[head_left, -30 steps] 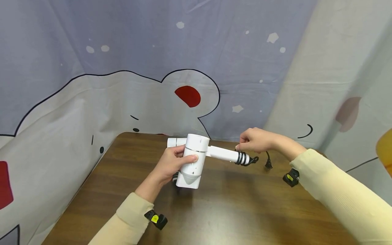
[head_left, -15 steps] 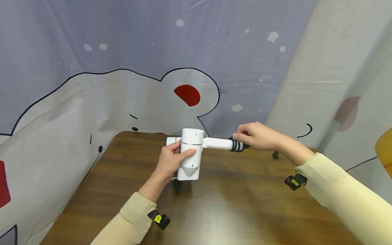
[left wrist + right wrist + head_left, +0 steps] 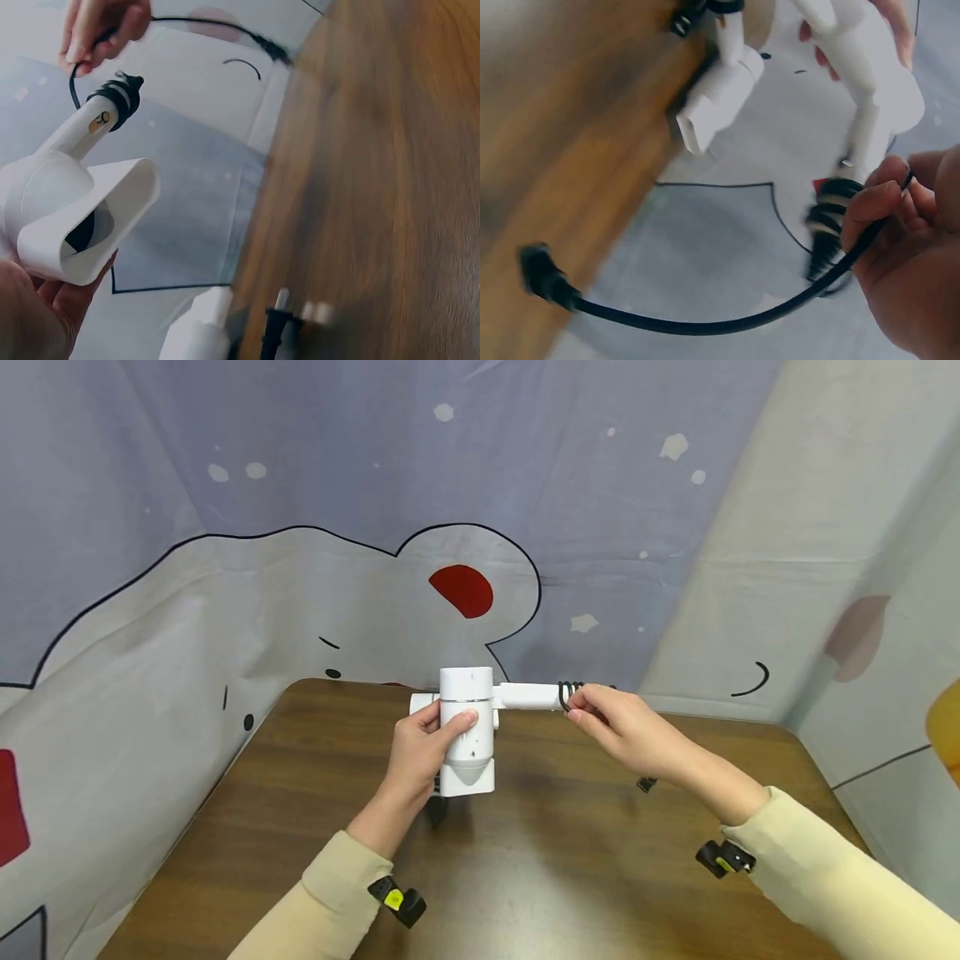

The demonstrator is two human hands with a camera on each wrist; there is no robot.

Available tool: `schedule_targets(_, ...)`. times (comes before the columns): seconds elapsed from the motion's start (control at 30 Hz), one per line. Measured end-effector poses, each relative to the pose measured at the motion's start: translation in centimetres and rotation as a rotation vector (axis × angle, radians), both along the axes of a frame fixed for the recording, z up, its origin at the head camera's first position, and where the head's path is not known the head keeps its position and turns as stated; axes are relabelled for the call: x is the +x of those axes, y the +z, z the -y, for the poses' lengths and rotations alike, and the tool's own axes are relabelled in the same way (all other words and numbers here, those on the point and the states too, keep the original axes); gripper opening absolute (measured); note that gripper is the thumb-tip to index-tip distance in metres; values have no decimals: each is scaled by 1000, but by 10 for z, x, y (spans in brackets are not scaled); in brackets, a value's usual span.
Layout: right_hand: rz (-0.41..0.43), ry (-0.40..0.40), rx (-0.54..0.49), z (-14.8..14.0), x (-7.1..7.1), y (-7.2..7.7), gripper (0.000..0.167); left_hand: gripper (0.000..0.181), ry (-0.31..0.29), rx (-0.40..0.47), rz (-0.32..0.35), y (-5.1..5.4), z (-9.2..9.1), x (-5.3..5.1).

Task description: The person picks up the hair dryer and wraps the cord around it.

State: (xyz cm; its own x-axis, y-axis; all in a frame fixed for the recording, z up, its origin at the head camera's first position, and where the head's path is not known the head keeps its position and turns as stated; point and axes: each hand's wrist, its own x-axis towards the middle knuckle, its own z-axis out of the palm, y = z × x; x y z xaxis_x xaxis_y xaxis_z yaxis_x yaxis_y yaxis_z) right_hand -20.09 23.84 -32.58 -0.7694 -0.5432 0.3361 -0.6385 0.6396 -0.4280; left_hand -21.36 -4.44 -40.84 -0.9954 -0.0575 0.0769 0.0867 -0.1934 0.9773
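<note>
A white hair dryer (image 3: 467, 739) is held up above the table by my left hand (image 3: 420, 747), whose thumb lies across the barrel. Its handle (image 3: 525, 696) points right, with several turns of black cord (image 3: 832, 210) wound round the end. Beside those turns my right hand (image 3: 630, 727) pinches the cord between thumb and fingers. From this pinch the loose end runs out to a black plug (image 3: 544, 274), which hangs in the air. In the left wrist view the dryer's flat nozzle (image 3: 124, 199) faces the camera.
A second white hair dryer (image 3: 724, 94) lies on the wooden table (image 3: 525, 877), mostly hidden in the head view behind the held one. Its plug (image 3: 275, 330) shows near it. A patterned curtain (image 3: 337, 602) stands behind the table.
The held dryer has shifted slightly up and left, and its handle has swung from sloping down to about level. My right hand has moved round the handle's end with the cord, now lower.
</note>
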Motion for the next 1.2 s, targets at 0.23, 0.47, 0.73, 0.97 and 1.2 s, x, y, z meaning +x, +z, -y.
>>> schedule_targets(0.23, 116, -44, -187, 0, 7, -34, 10, 40, 41, 60, 69, 2, -4, 3)
schedule_targets(0.47, 50, -63, -211, 5, 8, -60, 15, 41, 43, 118, 105, 1, -7, 5)
schedule_targets(0.73, 162, -67, -266, 2, 10, -78, 20, 43, 29, 175, 146, 1, -11, 8)
schedule_targets(0.97, 391, -38, -403, -3, 6, -85, 24, 44, 7, 200, 181, 3, -11, 8)
schedule_targets(1.2, 567, -54, -460, -13, 1, -97, 30, 43, -33, 219, 198, 5, -10, 11)
